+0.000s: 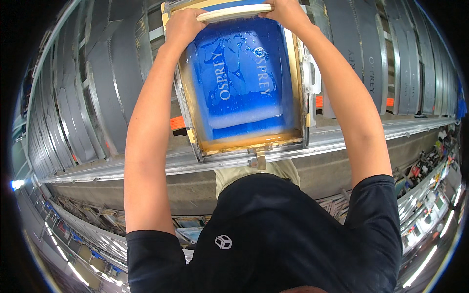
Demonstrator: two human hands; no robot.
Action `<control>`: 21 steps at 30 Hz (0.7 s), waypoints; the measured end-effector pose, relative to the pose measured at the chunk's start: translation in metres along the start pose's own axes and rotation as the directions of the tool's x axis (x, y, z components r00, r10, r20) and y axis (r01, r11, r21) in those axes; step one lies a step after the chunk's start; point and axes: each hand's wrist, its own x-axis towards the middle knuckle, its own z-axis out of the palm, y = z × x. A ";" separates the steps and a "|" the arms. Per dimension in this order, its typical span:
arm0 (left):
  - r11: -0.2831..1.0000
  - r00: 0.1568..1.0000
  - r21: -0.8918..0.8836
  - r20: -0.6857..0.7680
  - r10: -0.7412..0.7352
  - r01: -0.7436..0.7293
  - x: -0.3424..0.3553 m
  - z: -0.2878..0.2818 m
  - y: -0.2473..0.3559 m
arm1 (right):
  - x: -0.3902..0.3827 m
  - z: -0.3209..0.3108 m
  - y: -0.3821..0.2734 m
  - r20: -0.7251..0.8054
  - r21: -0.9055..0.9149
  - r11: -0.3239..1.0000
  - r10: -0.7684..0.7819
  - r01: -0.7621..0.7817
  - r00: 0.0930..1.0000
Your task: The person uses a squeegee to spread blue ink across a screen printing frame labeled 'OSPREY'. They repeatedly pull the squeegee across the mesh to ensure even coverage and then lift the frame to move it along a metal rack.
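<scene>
Both my hands grip a pale wooden squeegee handle [234, 12] at the far end of a metal-framed printing screen [195, 141]. My left hand [183, 24] holds its left end and my right hand [288, 12] its right end. The screen mesh [244, 73] is blue and wet, with pale lettering showing through and a band of whitish ink [244, 117] lying across its near part. A small metal clamp [260, 158] sits at the near edge of the frame.
The screen lies over a long metal table [342, 139] lined with rows of dark grey fabric pieces [105, 93]. A white handle [312, 73] sticks out at the frame's right side. Orange tabs [177, 122] mark the table. Cluttered shelves [430, 166] stand at right.
</scene>
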 end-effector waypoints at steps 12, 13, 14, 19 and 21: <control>0.995 0.998 -0.097 0.054 0.014 -0.009 -0.191 0.037 0.045 | -0.200 0.007 -0.067 -0.012 0.091 0.996 -0.008 0.009 1.000; 0.992 0.999 -0.121 0.017 0.034 -0.032 -0.222 0.040 0.055 | -0.229 0.008 -0.076 0.035 0.100 0.995 0.019 -0.022 0.999; 0.990 0.999 -0.135 0.027 0.047 -0.043 -0.253 0.043 0.066 | -0.260 0.008 -0.086 0.068 0.114 0.991 0.056 -0.063 0.996; 0.984 0.994 -0.150 -0.057 0.091 -0.098 -0.324 0.046 0.092 | -0.327 -0.007 -0.111 0.151 0.172 0.984 0.025 -0.051 0.988; 0.982 0.992 -0.152 -0.069 0.102 -0.111 -0.326 0.045 0.092 | -0.314 -0.021 -0.088 0.159 0.310 0.947 0.032 -0.081 0.987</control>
